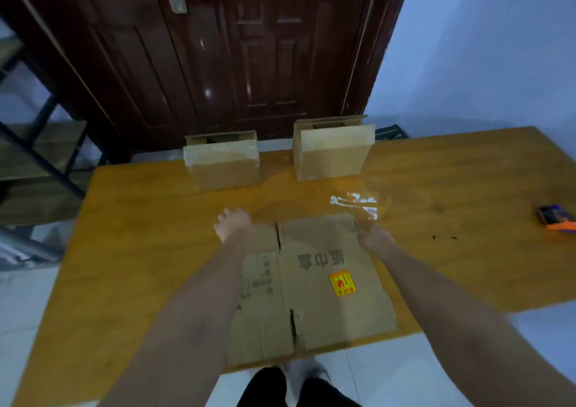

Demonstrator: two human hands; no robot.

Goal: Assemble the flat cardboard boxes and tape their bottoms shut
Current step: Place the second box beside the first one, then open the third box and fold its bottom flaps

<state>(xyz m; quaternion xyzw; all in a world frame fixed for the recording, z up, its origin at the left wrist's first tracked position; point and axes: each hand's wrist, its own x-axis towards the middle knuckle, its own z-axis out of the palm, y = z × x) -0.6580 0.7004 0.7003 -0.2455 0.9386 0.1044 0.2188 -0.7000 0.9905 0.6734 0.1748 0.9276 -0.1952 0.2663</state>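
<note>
A flat cardboard box (314,285) with printed characters and a yellow-red sticker lies on the wooden table (140,250) in front of me. My left hand (234,223) hovers at its far left corner, fingers loosely curled and holding nothing I can see. At the far right corner, my right hand (374,238) is closed against the near rim of a clear tape roll (355,202), which is blurred and glinting. Two assembled boxes stand at the table's far edge, one on the left (223,165) and one on the right (332,154).
An orange and dark tool (556,218) lies near the table's right edge. A dark wooden door (218,48) stands behind the table. A metal shelf rack (37,145) is at the left. My feet (299,385) show below the near edge.
</note>
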